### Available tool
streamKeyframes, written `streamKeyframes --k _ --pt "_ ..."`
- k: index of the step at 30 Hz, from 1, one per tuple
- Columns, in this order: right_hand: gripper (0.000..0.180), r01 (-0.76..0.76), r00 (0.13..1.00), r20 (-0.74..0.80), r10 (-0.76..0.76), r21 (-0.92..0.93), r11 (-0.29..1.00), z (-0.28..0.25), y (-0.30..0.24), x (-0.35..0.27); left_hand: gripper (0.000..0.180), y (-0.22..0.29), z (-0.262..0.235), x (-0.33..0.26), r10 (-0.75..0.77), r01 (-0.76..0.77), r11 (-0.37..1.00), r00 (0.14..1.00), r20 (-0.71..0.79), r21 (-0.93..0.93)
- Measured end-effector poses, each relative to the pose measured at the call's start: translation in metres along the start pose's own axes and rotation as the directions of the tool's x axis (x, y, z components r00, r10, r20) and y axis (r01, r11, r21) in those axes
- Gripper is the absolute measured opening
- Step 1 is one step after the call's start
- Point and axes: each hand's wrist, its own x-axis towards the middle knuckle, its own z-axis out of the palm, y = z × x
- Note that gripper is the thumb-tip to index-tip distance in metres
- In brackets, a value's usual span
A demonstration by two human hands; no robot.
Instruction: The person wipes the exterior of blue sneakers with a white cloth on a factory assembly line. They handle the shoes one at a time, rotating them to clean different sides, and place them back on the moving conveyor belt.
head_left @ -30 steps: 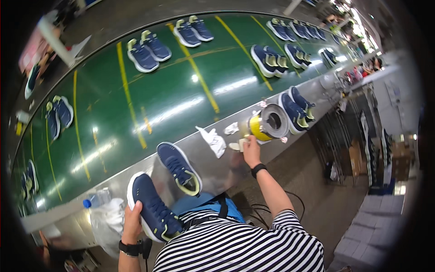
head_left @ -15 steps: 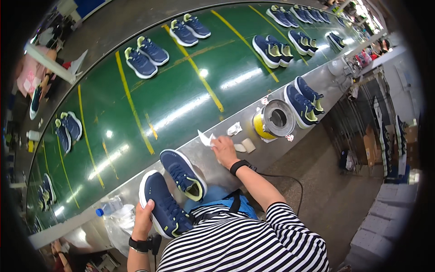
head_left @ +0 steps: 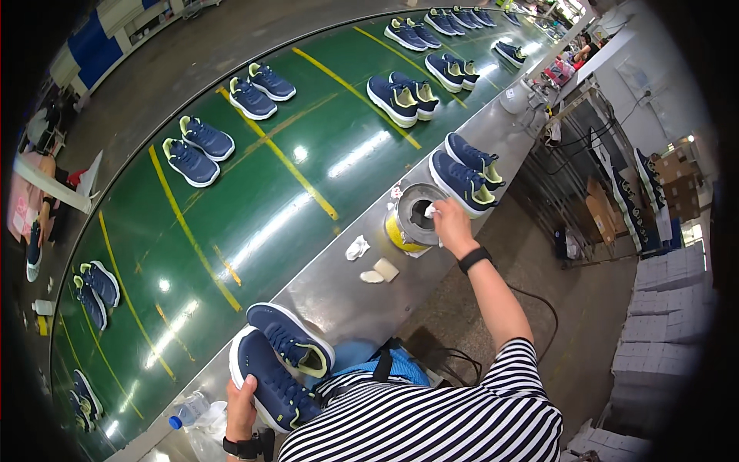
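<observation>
My left hand [head_left: 242,412] grips a navy sneaker [head_left: 271,377] with a white sole and pale green lining, held tilted near my body. Its mate, another navy sneaker [head_left: 289,336], rests beside it on the metal ledge. At the mouth of a round metal can [head_left: 395,234] with a yellow band, my right hand [head_left: 454,227] pinches a small white wad of cloth or tissue [head_left: 430,210]. Most of that wad is hidden by the fingers. Just past the can stands a pair of navy sneakers [head_left: 462,181].
A crumpled white scrap [head_left: 357,247] and two cream blocks [head_left: 380,271] lie on the metal ledge [head_left: 327,285]. Pairs of navy sneakers line the green conveyor belt [head_left: 254,177]. A water bottle [head_left: 190,410] lies at lower left. White boxes [head_left: 658,331] are stacked right.
My right hand has moved right from the ledge to the can's mouth, bringing the white wad along. The left hand still holds its sneaker. My view has shifted.
</observation>
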Motion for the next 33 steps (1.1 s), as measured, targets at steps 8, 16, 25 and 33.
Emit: streamKeyframes --k 8,16,25,33 --pt "0.013 -0.036 0.997 0.070 0.037 -0.017 0.999 0.018 0.009 0.005 0.046 0.005 0.004 -0.013 0.037 -0.036 0.999 0.999 -0.021 0.020" --pt "0.012 -0.249 0.958 0.057 0.282 0.657 0.712 -0.028 -0.019 -0.013 0.045 0.018 0.006 -0.008 -0.046 0.036 0.996 0.991 0.128 0.079" --pt "0.016 0.003 0.943 0.146 -0.300 0.896 0.444 -0.048 -0.229 -0.066 0.053 0.036 0.012 -0.015 -0.085 0.044 0.985 0.964 0.252 0.166" --pt "0.014 0.263 0.743 0.070 -0.666 0.884 0.386 -0.002 -0.323 -0.124 0.053 0.008 -0.003 -0.034 -0.012 -0.001 0.997 0.988 0.155 0.083"
